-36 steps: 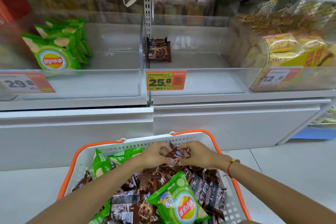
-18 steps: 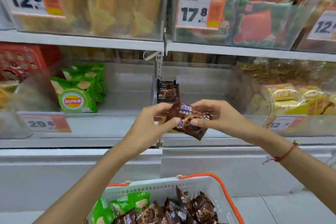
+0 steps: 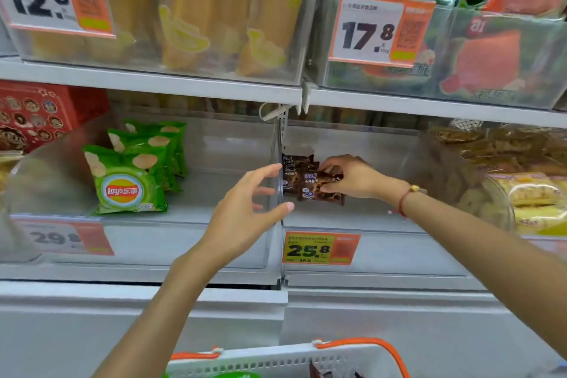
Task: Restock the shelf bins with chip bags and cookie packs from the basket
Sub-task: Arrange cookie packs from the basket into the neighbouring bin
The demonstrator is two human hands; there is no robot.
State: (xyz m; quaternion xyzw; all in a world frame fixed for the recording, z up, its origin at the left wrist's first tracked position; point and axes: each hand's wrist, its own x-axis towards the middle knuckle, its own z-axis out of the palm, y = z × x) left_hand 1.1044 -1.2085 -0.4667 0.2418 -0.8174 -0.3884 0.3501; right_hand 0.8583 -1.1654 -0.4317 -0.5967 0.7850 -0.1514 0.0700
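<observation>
Cookie pack (image 3: pixel 319 189), pinched by right hand (image 3: pixel 352 176), enters the mid-frame bin (image 3: pixel 399 255); left hand (image 3: pixel 245 209) spread wide, empty. Basket (image 3: pixel 276 362) holds more; restocking barely begun.

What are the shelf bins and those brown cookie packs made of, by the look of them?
Shelf bins: seemingly clear rigid plastic, glossy; the shelf and packs show through the walls, which catch glare. Cookie packs: probably thin plastic film, shiny and printed, with crimped, jagged end seals; the right hand pinches one.
</observation>
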